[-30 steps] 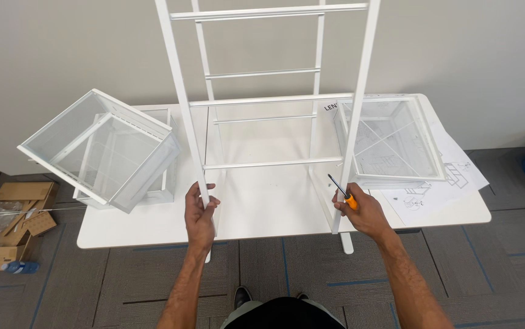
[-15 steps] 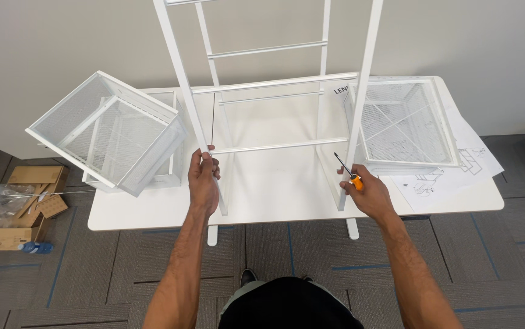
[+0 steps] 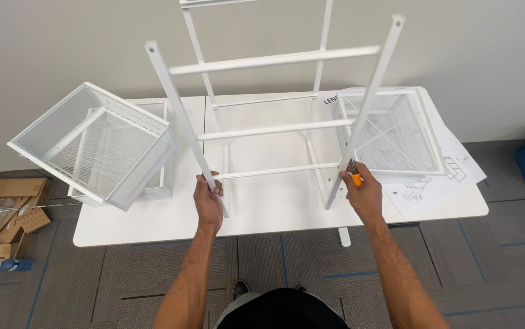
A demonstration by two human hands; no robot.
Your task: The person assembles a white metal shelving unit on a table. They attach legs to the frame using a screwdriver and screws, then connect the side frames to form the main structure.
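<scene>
White metal frame (image 3: pixel 274 128) held tilted over white table (image 3: pixel 152 219), rungs already joined to both near uprights. Left hand (image 3: pixel 209 204) wrapped around lower end of upright at 7 o'clock; right hand (image 3: pixel 363 195) closed on opposite upright at 5 o'clock together with orange-handled screwdriver (image 3: pixel 355 176). Mesh baskets (image 3: pixel 92 146) at 9 and 3 o'clock not yet fitted, by the look. Instruction sheets (image 3: pixel 433 183) under right basket. Grey carpet tiles, plain wall, open cardboard box (image 3: pixel 0 225) at 8 o'clock.
</scene>
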